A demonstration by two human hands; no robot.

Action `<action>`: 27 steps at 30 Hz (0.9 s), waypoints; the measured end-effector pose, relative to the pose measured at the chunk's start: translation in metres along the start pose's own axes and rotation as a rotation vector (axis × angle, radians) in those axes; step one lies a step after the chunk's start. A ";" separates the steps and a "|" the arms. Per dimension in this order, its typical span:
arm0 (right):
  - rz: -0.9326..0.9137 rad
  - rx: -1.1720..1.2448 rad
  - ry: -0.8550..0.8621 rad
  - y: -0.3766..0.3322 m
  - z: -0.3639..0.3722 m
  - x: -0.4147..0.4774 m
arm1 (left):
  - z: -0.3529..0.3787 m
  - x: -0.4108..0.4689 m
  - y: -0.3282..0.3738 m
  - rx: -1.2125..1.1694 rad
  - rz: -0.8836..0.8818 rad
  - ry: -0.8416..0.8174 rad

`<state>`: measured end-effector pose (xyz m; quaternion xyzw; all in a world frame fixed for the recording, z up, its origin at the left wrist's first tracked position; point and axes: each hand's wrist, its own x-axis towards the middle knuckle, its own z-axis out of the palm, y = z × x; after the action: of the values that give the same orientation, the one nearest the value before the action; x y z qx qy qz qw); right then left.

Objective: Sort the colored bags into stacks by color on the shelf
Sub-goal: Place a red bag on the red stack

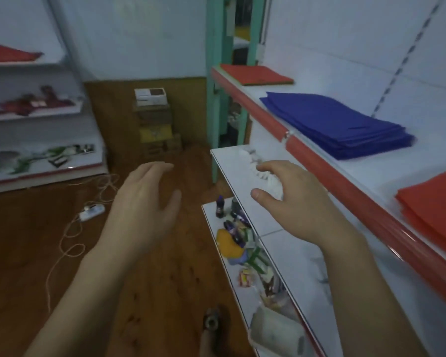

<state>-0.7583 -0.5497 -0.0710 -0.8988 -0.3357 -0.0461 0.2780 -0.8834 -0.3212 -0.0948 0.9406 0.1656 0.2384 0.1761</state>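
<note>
Left hand (144, 202) is flat open, hanging over the floor w/ nothing in it. Right hand (296, 199) curls over some white stuff (273, 185) on the middle shelf, too blurry to say if it's gripping or just touching tbh. Bags are all up on the top shelf (319, 163): orange-red stack (433, 212) closest, blue stack (340, 122) in the middle, red stack (255, 74) at the far end. They're well apart, prob so colors don't mix. Boxes (152, 117) by the back wall have a label, can't read it.
</note>
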 end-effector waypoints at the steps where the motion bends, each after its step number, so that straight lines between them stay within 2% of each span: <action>1: -0.010 0.000 -0.019 0.001 0.009 0.019 | 0.005 0.013 -0.008 0.010 -0.006 0.001; 8: 0.049 0.011 -0.079 0.027 0.052 0.166 | 0.058 0.160 -0.051 0.056 0.030 -0.071; 15: 0.142 0.040 0.005 0.050 0.058 0.308 | 0.088 0.317 -0.077 0.090 0.039 -0.133; 21: 0.195 -0.036 0.053 0.068 0.054 0.368 | 0.126 0.415 -0.090 0.206 0.046 -0.291; 27: 0.327 -0.114 0.083 0.089 0.068 0.429 | 0.174 0.520 -0.084 0.150 0.166 -0.314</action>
<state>-0.3790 -0.3215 -0.0542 -0.9531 -0.1699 -0.0565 0.2439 -0.3817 -0.0851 -0.0698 0.9871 0.0754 0.0893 0.1090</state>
